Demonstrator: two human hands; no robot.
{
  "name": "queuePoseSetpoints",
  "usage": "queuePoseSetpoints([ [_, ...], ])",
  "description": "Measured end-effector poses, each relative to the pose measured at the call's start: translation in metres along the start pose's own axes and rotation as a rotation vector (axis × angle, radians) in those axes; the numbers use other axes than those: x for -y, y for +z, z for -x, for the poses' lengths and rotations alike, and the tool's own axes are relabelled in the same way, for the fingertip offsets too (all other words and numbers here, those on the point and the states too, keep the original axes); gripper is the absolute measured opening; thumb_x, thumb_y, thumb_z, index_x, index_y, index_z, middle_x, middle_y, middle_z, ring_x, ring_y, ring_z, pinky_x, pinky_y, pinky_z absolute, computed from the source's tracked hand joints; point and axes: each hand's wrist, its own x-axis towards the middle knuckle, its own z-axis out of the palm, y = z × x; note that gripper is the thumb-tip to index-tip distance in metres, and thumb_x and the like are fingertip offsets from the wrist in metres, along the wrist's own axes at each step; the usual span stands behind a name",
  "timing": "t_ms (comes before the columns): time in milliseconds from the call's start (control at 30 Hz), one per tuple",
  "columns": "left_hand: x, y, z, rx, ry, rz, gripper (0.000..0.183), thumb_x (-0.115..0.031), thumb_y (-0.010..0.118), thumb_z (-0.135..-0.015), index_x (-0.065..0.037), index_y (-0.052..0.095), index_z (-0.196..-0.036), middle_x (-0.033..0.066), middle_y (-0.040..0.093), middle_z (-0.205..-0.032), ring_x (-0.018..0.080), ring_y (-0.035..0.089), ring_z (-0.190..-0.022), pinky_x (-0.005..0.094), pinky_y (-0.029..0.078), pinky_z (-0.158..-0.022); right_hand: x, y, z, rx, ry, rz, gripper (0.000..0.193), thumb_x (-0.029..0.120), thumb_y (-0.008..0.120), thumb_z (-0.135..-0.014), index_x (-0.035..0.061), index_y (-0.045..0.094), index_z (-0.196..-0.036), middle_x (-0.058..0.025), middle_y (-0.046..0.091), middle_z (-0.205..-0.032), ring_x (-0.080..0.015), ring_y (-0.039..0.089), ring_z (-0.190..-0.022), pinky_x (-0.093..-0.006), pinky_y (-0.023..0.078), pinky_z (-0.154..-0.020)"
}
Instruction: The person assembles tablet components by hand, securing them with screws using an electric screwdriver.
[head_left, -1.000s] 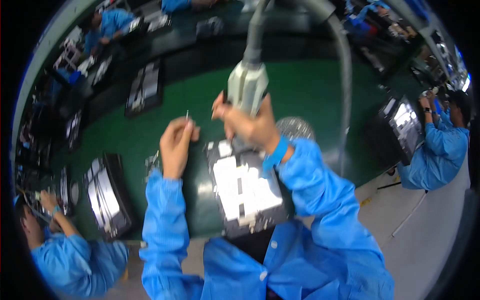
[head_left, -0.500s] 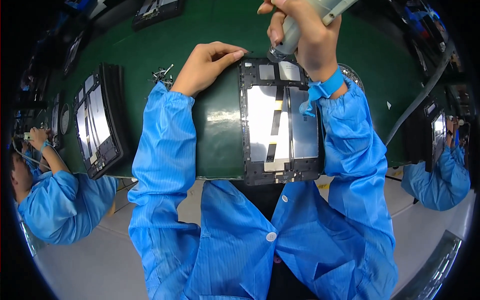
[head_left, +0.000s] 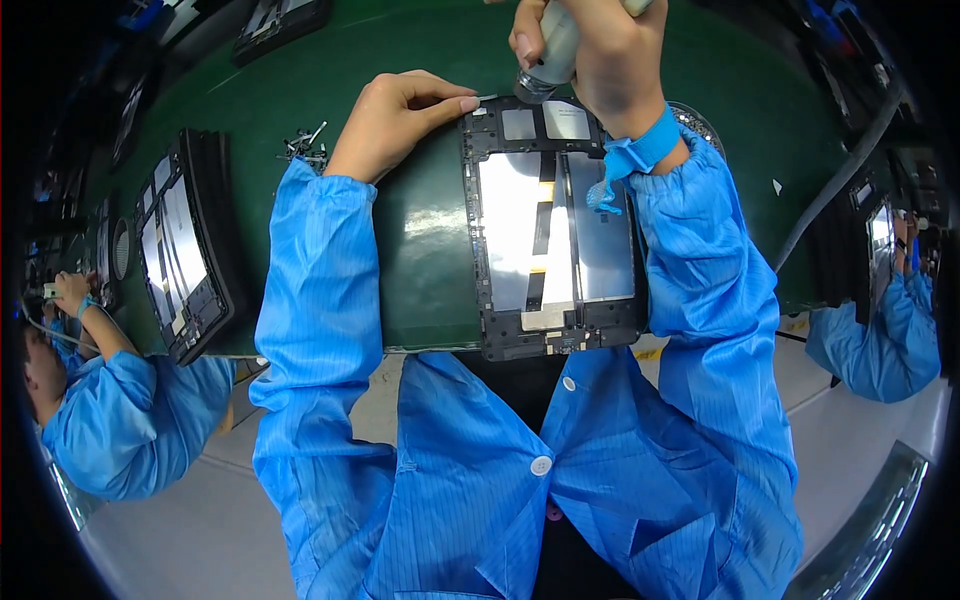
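An opened tablet (head_left: 505, 235) lies before me, its silvery battery panels and black frame showing and its near end at the table edge. At its far left corner, my left hand (head_left: 400, 118) has thumb and forefinger pinched together. A small pale sliver shows at these fingertips; I cannot make out what it is. My right hand (head_left: 612, 65) is wrapped around a thick, pale grey electric screwdriver (head_left: 560, 62). Its dark nose points down over the tablet's far edge, and the bit cannot be seen. A blue wrist strap (head_left: 645, 145) circles my right wrist.
Small black and silver parts (head_left: 305, 147) lie in a pile left of my left wrist. Further left is a stack of opened tablets (head_left: 178, 240). A round metal dish (head_left: 695, 122) sits partly behind my right wrist. A grey cable (head_left: 845, 180) runs along the right. Co-workers (head_left: 135, 410) sit at both sides.
The whole view has shifted slightly. My left fingertips have come closer to the tablet's far left corner. The screwdriver stays in my right hand over the far edge.
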Motion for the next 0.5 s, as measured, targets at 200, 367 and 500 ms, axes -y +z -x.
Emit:
queuePoseSetpoints([
  [200,-0.006,0.007,0.013,-0.008,0.146,-0.104,0.025,-0.023,0.075,-0.088,-0.002,0.077,-0.101,0.0103,0.067,-0.084,0.019,0.065,-0.073,0.0319,0.051,-0.067,-0.002,0.006,0.003,0.045,0.048,-0.034,0.013,0.007,0.062,-0.091,-0.0053,0.065,-0.09,-0.0106,0.068,-0.075,-0.0136,0.057,-0.048,-0.0267,0.044,-0.043],
  [367,-0.003,0.002,0.026,0.003,0.373,-0.292,0.018,-0.017,0.07,-0.09,-0.003,0.076,-0.1,0.0106,0.066,-0.086,0.0232,0.064,-0.071,0.0333,0.048,-0.063,-0.003,0.018,0.009,0.173,0.126,0.018,0.017,0.012,0.063,-0.093,-0.0031,0.066,-0.085,-0.007,0.065,-0.068,-0.0116,0.053,-0.045,-0.0242,0.04,-0.042],
  [500,0.002,0.001,0.019,0.075,0.256,-0.091,0.019,-0.017,0.071,-0.089,-0.002,0.076,-0.101,0.0099,0.069,-0.088,0.0225,0.067,-0.076,0.0321,0.053,-0.071,-0.021,0.022,0.004,0.127,0.123,-0.037,0.02,0.013,0.063,-0.094,-0.002,0.066,-0.082,-0.0056,0.065,-0.067,-0.01,0.053,-0.045,-0.0233,0.04,-0.041],
])
